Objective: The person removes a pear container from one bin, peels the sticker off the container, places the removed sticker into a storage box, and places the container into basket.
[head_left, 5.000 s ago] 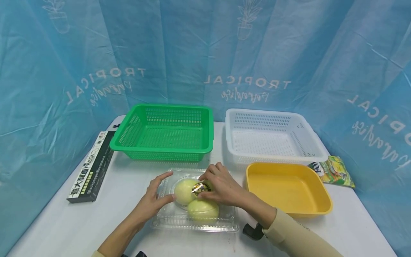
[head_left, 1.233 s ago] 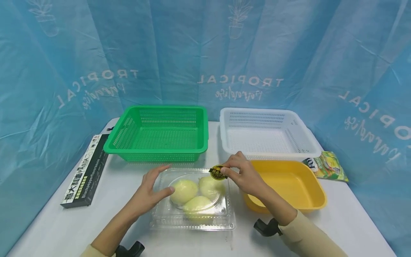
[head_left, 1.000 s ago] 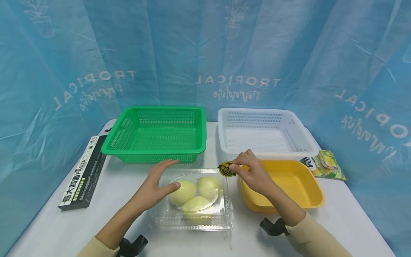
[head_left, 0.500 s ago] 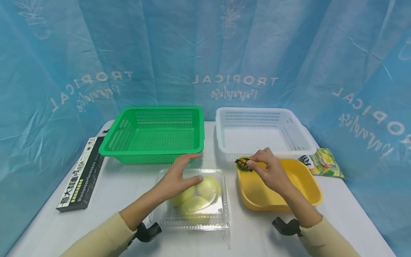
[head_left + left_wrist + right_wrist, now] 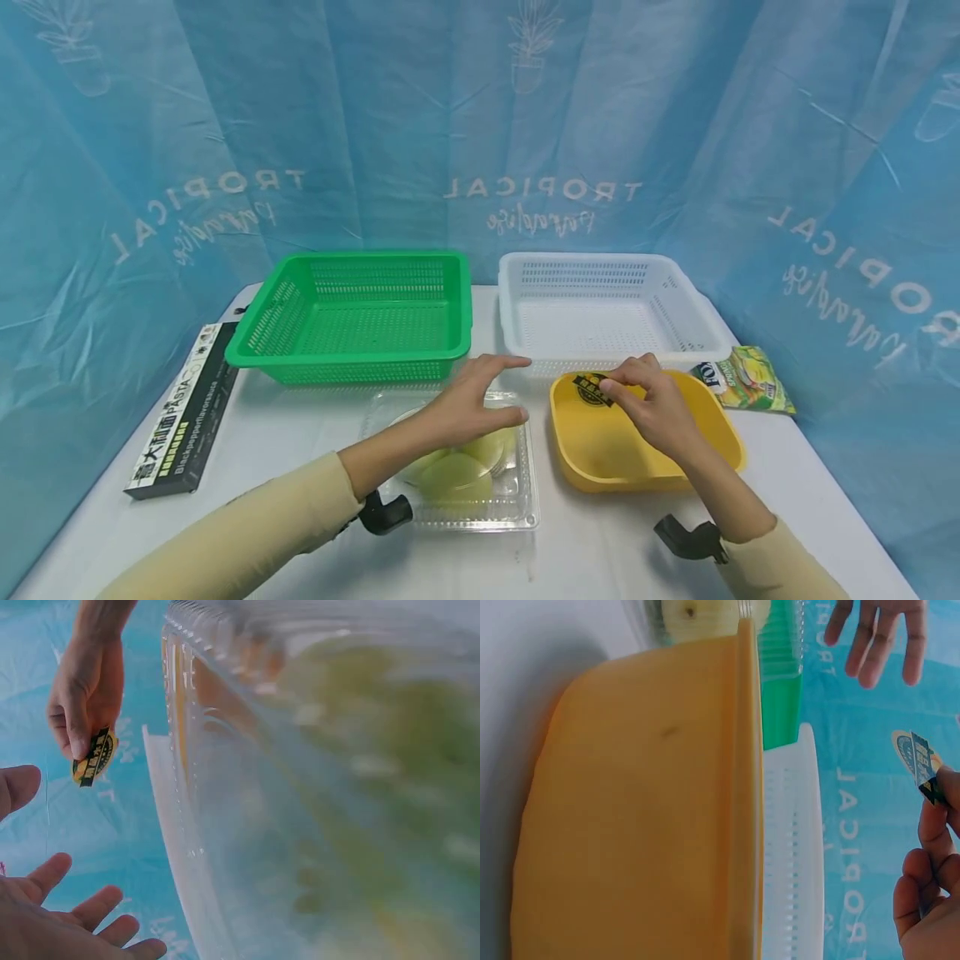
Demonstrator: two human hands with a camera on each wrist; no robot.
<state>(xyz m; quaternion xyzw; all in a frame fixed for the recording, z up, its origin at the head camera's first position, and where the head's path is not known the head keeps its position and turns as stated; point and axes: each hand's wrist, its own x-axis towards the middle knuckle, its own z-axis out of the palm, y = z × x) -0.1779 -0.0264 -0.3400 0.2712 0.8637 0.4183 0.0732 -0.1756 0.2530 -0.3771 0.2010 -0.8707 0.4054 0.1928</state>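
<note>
My right hand [image 5: 651,407] pinches a round black-and-gold sticker [image 5: 592,390] between thumb and finger, above the far left part of the yellow bin [image 5: 570,467]. In the right wrist view the sticker [image 5: 919,766] stands out from the fingertips, partly folded, its pale back showing. My left hand [image 5: 472,407] hovers over the clear plastic clamshell box [image 5: 517,504], thumb and fingers spread, nothing between them. Pale yellow-green round fruits [image 5: 453,479] lie inside the closed box, partly hidden by the left forearm. In the left wrist view the box [image 5: 247,795] fills the right side, blurred.
A green basket [image 5: 352,362] stands at the back left and a white basket [image 5: 615,354] at the back right. A pasta box [image 5: 183,408] lies along the left side. A Fox's candy bag [image 5: 753,379] lies right of the yellow bin. A blue curtain hangs behind.
The right hand has peeled the sticker off the clamshell lid and carried it right, over the yellow bin. The left hand has lifted from the box's left side and moved right across it.
</note>
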